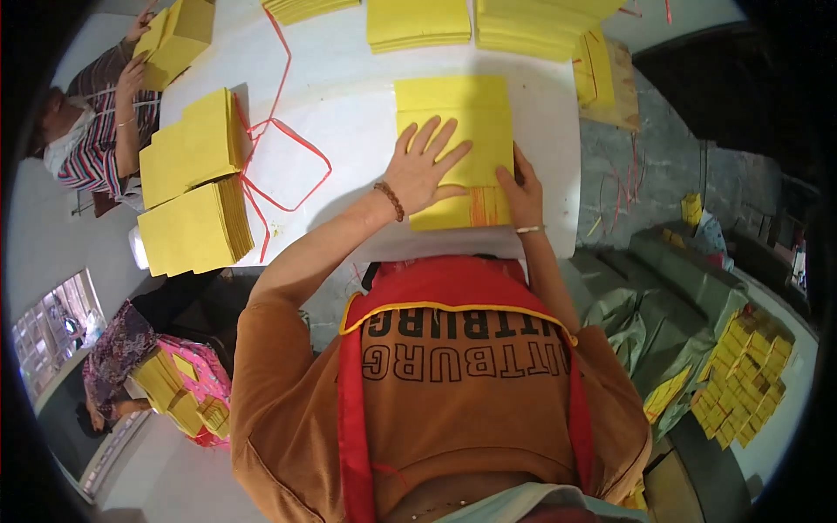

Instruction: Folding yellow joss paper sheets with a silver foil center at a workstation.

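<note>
A stack of yellow paper sheets (471, 105) lies near the front edge of the white table, with an orange-red smudged patch at its lower right. My left hand (425, 166) is laid on top of the stack, its fingers spread; a brown bead bracelet circles the wrist. Against the stack's right side rests my right hand (523, 190), thumb on the upper face and the fingers down along the edge, partly hidden. A pale bracelet is on that wrist. How firmly the right hand grips is hard to see.
Two yellow paper stacks (196, 183) stand at the left of the white table (349, 96), beside loose red string (301, 157). More stacks (418, 24) line the far side. A co-worker (96, 131) handles paper at far left; another person (122, 375) sits lower left. Bundles (741, 375) are piled lower right.
</note>
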Action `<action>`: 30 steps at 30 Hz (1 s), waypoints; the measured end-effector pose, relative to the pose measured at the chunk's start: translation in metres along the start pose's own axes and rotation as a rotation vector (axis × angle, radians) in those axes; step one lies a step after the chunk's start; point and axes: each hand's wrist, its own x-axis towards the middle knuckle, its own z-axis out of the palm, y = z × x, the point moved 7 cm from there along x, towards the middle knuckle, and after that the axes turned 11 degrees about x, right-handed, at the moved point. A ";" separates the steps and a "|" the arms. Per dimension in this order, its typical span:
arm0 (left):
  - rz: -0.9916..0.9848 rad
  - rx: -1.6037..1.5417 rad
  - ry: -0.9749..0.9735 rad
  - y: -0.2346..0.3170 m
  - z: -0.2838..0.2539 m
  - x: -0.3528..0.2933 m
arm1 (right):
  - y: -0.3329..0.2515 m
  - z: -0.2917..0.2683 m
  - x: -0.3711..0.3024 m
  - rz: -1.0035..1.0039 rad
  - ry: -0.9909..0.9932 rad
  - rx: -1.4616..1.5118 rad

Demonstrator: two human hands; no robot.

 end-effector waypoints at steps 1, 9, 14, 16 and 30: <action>0.034 0.023 0.020 0.002 -0.003 0.002 | 0.001 -0.003 0.001 -0.015 0.015 -0.007; 0.145 0.319 0.028 0.021 -0.003 0.011 | -0.005 -0.006 -0.009 0.006 0.130 0.012; -0.080 -0.200 0.000 -0.072 -0.058 0.027 | -0.002 -0.014 -0.010 0.045 0.172 0.090; -0.220 -0.210 0.059 -0.114 -0.088 0.051 | -0.003 -0.014 -0.003 0.024 0.096 -0.155; -0.052 0.309 -0.034 -0.174 0.053 0.146 | -0.007 -0.011 -0.005 -0.001 0.080 -0.219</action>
